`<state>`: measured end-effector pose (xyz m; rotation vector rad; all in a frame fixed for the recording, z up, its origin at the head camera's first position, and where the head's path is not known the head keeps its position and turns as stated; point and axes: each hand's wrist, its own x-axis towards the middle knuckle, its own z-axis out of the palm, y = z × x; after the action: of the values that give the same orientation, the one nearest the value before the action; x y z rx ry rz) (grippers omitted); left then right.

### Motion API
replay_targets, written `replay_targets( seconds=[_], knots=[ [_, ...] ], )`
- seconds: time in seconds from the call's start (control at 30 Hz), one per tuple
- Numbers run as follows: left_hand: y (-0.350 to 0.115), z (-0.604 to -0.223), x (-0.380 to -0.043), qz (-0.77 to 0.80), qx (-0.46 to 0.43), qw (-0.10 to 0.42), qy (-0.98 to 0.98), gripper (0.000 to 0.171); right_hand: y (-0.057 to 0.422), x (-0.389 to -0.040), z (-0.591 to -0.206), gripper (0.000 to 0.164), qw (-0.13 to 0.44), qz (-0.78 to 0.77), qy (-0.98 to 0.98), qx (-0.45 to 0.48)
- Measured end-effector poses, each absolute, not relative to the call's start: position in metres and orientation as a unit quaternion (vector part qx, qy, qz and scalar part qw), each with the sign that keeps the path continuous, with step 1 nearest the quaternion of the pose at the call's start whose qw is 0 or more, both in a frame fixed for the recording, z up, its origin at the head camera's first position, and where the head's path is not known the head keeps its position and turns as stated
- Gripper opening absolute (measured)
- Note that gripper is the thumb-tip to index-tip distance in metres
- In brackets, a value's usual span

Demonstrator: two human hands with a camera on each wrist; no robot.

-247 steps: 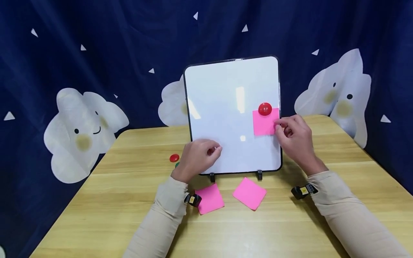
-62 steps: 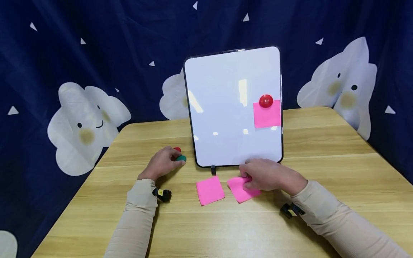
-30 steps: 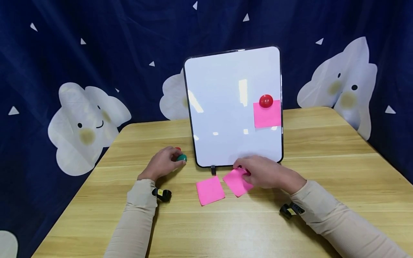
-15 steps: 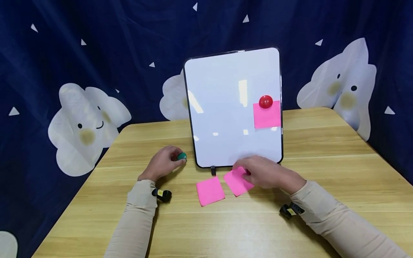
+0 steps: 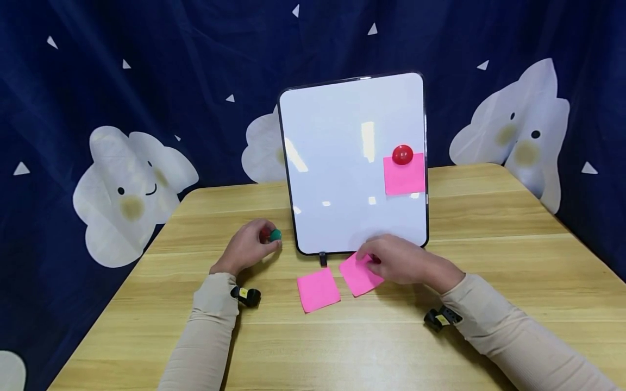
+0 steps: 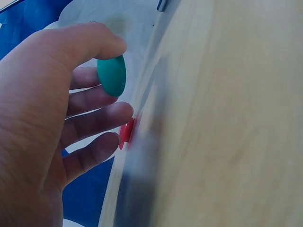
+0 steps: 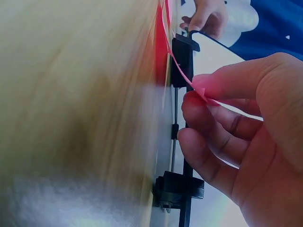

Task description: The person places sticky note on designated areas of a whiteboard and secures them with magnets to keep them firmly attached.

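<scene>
Before the lower edge of the black-framed rectangular whiteboard (image 5: 332, 141), the half-curled right hand (image 5: 398, 260) pinches a corner of a square pink paper note (image 5: 359, 276), likely light, flexible; grip by edges. The left hand (image 5: 244, 247), likewise curled, pinches a glossy green disc (image 5: 276, 235). Versus two seconds ago, the note sits nearer the whiteboard.

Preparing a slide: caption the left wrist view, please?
Left hand pinching a green disc, with a red disc beside its other fingers.

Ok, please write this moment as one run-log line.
left hand: pinches green magnet, near red magnet; right hand: pinches pink square note; whiteboard: second red magnet on another pink note; table: third pink note
</scene>
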<state>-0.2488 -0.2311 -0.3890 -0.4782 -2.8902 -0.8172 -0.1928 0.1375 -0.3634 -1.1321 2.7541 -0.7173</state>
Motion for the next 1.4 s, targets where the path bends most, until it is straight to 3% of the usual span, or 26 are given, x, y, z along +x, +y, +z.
replay_targets(
  seconds=[0.6, 1.4],
  knots=[
    [-0.2296, -0.3886, -0.2493, -0.282, -0.163, 0.076, -0.942, 0.028, 0.1408, -0.1956, -0.3595, 0.016, 0.062, -0.288, 0.897, -0.330],
    [-0.2251, -0.3886, -0.2491, -0.294, -0.175, 0.143, -0.929, 0.032, 0.1435, -0.1962, -0.3593, 0.015, 0.007, -0.329, 0.881, -0.340]
  ],
)
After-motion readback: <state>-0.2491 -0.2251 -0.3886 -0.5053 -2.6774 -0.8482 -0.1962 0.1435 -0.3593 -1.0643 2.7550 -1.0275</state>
